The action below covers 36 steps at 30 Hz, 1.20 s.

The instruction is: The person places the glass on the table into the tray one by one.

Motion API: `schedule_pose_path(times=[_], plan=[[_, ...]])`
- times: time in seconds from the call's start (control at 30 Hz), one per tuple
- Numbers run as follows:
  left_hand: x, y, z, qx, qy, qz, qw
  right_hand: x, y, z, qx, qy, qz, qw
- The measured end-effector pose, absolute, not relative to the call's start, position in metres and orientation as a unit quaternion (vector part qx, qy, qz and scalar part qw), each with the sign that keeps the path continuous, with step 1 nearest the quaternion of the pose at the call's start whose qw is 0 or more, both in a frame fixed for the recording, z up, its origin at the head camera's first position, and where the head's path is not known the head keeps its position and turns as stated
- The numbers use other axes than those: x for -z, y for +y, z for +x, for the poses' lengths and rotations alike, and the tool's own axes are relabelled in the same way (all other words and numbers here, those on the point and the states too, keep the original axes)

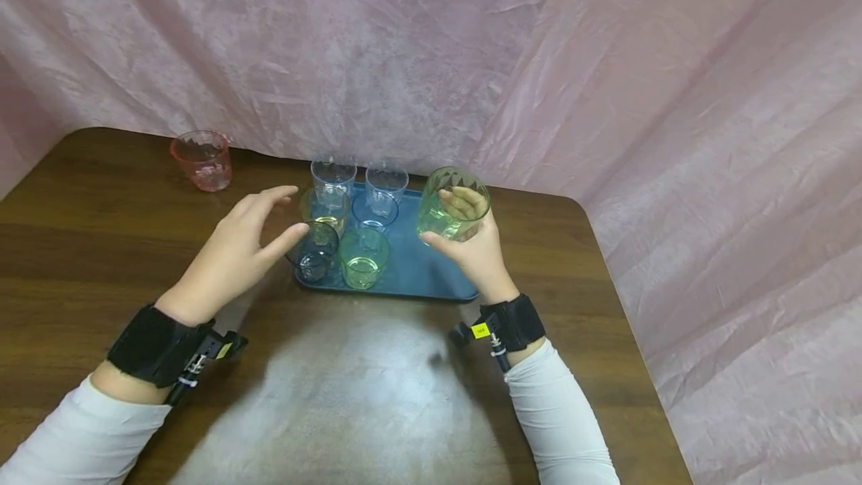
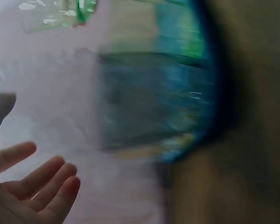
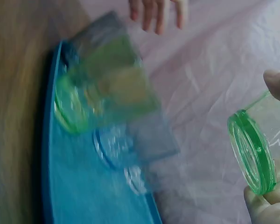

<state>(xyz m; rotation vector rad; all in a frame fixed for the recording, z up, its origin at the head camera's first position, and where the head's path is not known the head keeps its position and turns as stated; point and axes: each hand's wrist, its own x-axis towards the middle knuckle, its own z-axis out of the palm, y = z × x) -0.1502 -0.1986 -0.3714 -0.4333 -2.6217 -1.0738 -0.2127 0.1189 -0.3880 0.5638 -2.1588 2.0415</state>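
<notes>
My right hand (image 1: 480, 257) grips a pale green clear glass (image 1: 436, 215) around its side, raised over the right part of a blue tray (image 1: 427, 268). In the right wrist view that glass (image 3: 254, 154) is tilted, its thick green base toward the camera. On the left, my left hand (image 1: 232, 249) hovers with fingers apart and nothing held, nearest a dark grey glass (image 1: 313, 264) at the tray's front left corner. Beside that stands another green glass (image 1: 364, 264). Behind are a yellowish glass (image 1: 325, 208), a blue one (image 1: 375, 212), and two colourless glasses (image 1: 333, 173) at the back.
A pink glass (image 1: 205, 163) stands apart at the table's back left. Pink curtain cloth (image 1: 431, 43) hangs along the back and right edges of the brown wooden table (image 1: 559, 268). In the left wrist view the tray glasses are blurred.
</notes>
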Motion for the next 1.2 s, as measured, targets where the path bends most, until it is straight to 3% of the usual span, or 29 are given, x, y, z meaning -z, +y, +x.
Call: schedule_pose_path(times=[0.23, 0.43, 0.8, 1.2], plan=[[0.412, -0.218, -0.161, 0.454, -0.881, -0.088, 0.099, 0.38, 0.119, -0.234, -0.639, -0.758, 0.118, 0.057], [0.437, -0.219, -0.161, 0.583, -0.811, -0.043, -0.003, 0.381, 0.107, -0.253, -0.613, -0.785, 0.086, 0.035], [0.46, -0.209, -0.157, 0.718, -0.687, -0.017, -0.11, 0.435, 0.098, -0.302, -0.607, -0.791, 0.053, 0.042], [0.468, -0.204, -0.157, 0.658, -0.748, -0.028, -0.088, 0.454, 0.1, -0.308, -0.572, -0.818, 0.024, 0.054]])
